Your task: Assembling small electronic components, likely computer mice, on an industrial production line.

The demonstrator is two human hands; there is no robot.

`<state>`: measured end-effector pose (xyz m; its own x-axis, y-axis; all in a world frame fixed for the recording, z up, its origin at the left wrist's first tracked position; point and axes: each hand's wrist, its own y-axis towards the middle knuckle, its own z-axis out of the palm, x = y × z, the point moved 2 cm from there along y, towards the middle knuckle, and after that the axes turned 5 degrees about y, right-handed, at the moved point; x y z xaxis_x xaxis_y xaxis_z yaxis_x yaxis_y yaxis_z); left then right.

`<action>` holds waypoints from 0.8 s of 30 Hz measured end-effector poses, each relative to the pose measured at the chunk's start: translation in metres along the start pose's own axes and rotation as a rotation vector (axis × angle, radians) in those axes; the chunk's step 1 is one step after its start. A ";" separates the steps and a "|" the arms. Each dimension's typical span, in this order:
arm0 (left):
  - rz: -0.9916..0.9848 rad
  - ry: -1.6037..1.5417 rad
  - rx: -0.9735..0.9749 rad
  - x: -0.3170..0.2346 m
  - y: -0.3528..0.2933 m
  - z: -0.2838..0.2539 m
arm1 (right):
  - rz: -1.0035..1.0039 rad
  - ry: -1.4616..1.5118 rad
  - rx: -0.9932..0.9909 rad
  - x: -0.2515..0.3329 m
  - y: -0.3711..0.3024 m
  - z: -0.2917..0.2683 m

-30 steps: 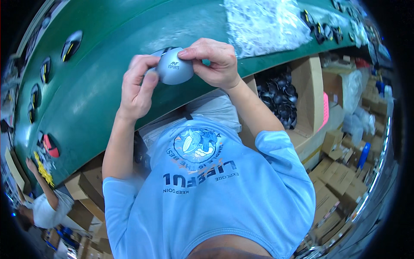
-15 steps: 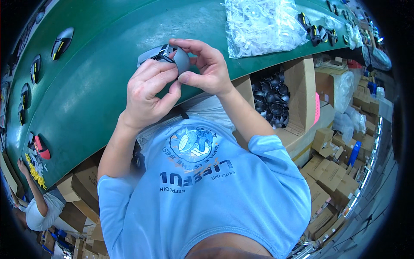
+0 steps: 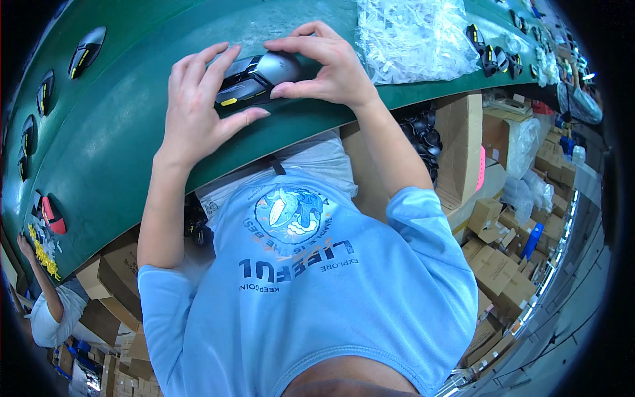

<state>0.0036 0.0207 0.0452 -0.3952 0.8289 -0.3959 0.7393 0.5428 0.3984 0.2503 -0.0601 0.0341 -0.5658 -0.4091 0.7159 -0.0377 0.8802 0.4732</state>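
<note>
Both hands have been shifted apart since the earlier frame, and the grey rear shell (image 3: 280,68), seen tipped up then, is now laid down along the back of the dark mouse (image 3: 250,89). Farthest left, a row of similar mice (image 3: 86,53) is spread along the green table (image 3: 119,145). Next comes the left hand (image 3: 192,96), its fingers extended and its thumb held well apart, with nothing clamped; the mouse's front end is partly hidden by its fingers. Between the hands the mouse is placed over the table, its long axis running roughly from one hand to the other, rear end rightward and slightly farther from the body. That rear is flanked by the right hand (image 3: 334,69), the nearer to the shell, its thumb and forefinger parted around it; whether it is gripped cannot be told. Rightmost, a clear bag (image 3: 417,40) of white pieces is set.
</note>
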 end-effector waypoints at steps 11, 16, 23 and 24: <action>0.056 -0.022 0.055 0.013 -0.007 0.031 | -0.109 -0.187 0.238 -0.023 -0.006 0.005; 0.049 -0.043 0.057 0.013 -0.007 0.030 | -0.119 -0.202 0.289 -0.021 -0.001 0.005; 0.055 -0.037 0.078 0.013 -0.008 0.029 | -0.139 -0.252 0.285 -0.021 -0.005 0.007; 0.060 -0.038 0.077 0.012 -0.008 0.030 | -0.141 -0.253 0.285 -0.021 -0.007 0.008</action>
<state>0.0088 0.0223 0.0127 -0.3289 0.8533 -0.4047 0.8012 0.4789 0.3587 0.2557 -0.0561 0.0114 -0.7222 -0.4894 0.4887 -0.3358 0.8659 0.3708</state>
